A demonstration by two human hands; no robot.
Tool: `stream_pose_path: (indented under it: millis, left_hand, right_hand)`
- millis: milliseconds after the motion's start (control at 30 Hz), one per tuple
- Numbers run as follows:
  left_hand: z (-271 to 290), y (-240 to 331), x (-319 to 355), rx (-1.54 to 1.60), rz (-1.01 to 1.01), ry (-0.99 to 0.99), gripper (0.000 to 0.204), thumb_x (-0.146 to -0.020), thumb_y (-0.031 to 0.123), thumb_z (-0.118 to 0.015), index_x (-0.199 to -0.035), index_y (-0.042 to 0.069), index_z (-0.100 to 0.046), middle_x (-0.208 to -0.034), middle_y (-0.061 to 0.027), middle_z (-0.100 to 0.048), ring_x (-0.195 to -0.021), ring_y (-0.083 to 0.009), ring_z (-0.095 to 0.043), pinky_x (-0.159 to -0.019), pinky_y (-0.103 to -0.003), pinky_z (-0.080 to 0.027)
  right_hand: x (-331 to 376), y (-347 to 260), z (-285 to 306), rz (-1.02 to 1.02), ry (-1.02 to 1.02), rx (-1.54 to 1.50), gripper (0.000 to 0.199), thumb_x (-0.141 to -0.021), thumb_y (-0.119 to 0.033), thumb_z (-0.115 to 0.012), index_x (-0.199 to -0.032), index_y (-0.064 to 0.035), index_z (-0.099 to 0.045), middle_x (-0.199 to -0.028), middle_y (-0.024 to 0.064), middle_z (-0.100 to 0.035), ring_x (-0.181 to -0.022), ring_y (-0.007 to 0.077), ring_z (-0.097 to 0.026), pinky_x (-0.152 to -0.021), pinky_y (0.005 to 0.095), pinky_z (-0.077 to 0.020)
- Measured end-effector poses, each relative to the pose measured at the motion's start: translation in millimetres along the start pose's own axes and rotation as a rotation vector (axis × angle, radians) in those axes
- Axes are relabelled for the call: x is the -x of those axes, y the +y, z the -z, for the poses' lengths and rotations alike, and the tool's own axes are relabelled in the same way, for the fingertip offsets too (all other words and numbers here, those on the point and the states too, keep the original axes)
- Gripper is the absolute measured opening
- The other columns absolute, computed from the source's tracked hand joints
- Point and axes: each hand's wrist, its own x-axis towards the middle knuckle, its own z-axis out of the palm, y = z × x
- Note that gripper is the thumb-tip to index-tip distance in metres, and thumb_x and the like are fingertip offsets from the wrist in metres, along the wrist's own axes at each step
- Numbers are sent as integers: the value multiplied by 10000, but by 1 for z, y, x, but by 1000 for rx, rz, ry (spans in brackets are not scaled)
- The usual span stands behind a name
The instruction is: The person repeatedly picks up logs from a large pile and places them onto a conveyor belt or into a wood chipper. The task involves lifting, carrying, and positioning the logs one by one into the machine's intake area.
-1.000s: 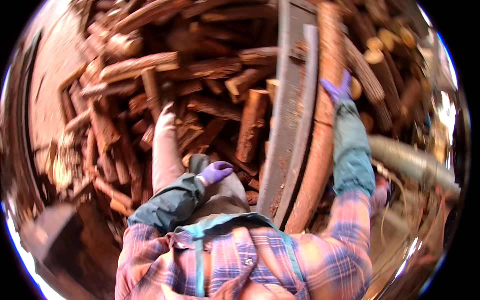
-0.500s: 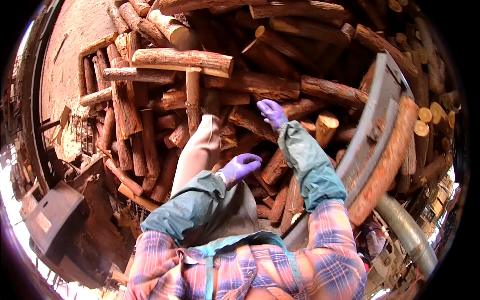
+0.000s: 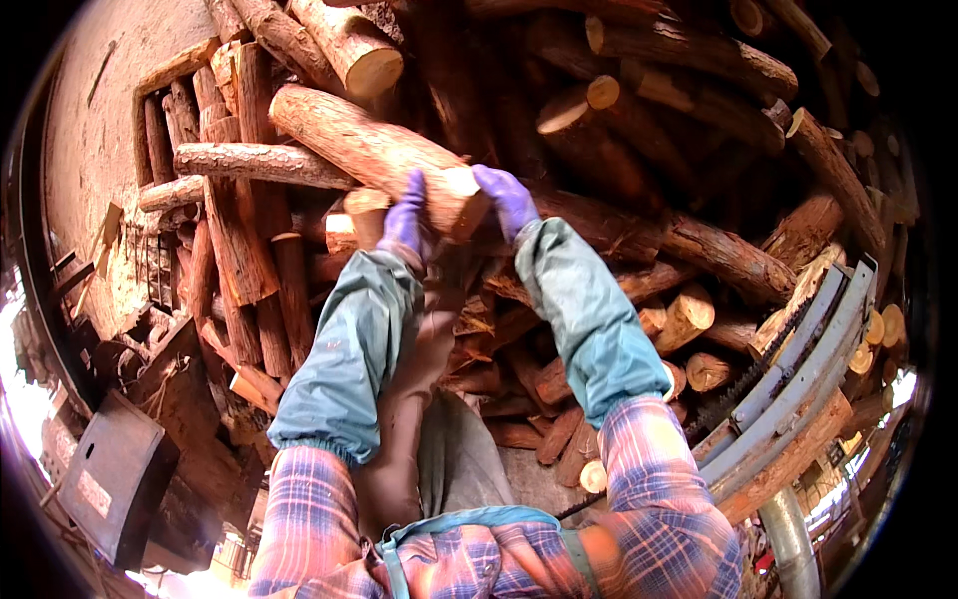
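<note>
From where I stand, both purple-gloved hands are at one bark-covered log (image 3: 364, 140), which slants across the heap (image 3: 609, 225) in front of the person, its cut end towards them. The left hand (image 3: 406, 212) has its fingers clamped along one side of that end, and the right hand (image 3: 507, 203) presses its fingers against the other. Room is tight on the left: a thinner log (image 3: 264, 165) runs just beneath, and the pale end of a stubby one (image 3: 367, 203) sits right beside the left hand. Beyond the right hand there is a dark hollow, and the curved edge of a grey rail (image 3: 826, 371) stands well apart at the right. Half a second ago neither hand was on this log and it lay nearly crosswise; now both have it and its near end has swung towards the person. With the blur, I can't quite tell whether its far end is lifted. A grey metal box (image 3: 110, 469) at the lower left bears a pale label (image 3: 95, 497), its writing too small to read.
</note>
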Motion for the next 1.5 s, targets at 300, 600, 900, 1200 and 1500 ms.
stream_pose_path:
  millis: [300,600,900,1200,1500]
  left_hand:
    - [-12,30,119,-160,-73,-16,359,-920,306,-646,-1200,120,-522,-962,-74,-652,-785,-201,-652,-695,-328,-567]
    - [5,6,98,-89,124,86,1133,-689,684,-737,-1535,216,-144,-1559,-123,-223,-1440,-328,-202,-1122,-504,-281]
    - [-2,64,11,211,98,84,907,-727,606,-759,-1403,99,-428,-1417,-110,-482,-1291,-346,-455,-1085,-574,-348]
    - [20,97,36,19,122,-55,620,-855,482,-688,-1272,40,-565,-1183,-139,-657,-1044,-299,-645,-974,-448,-495]
    - [-2,19,259,-46,220,-106,649,-932,484,-574,-1379,28,-463,-1328,-170,-562,-1179,-313,-575,-1056,-461,-437]
  right_hand:
    - [155,55,-90,-36,-106,-135,163,-852,-86,-630,-999,-25,-663,-809,51,-670,-682,138,-621,-612,264,-497]
    - [175,-53,29,-326,94,146,815,-843,-617,-618,-1432,-107,-378,-1387,183,-466,-1216,340,-491,-998,500,-408]
    - [-31,-72,-49,-774,-232,-266,721,-869,-622,-575,-1233,0,-592,-1080,182,-694,-895,264,-697,-853,408,-547]
    - [-25,-4,-98,-322,-503,-177,663,-872,-374,-705,-1362,-20,-432,-1227,117,-594,-1093,228,-599,-944,370,-492]
    - [224,-12,-82,-93,-344,15,841,-880,-435,-686,-1467,12,-282,-1366,141,-482,-1265,197,-457,-1060,325,-373]
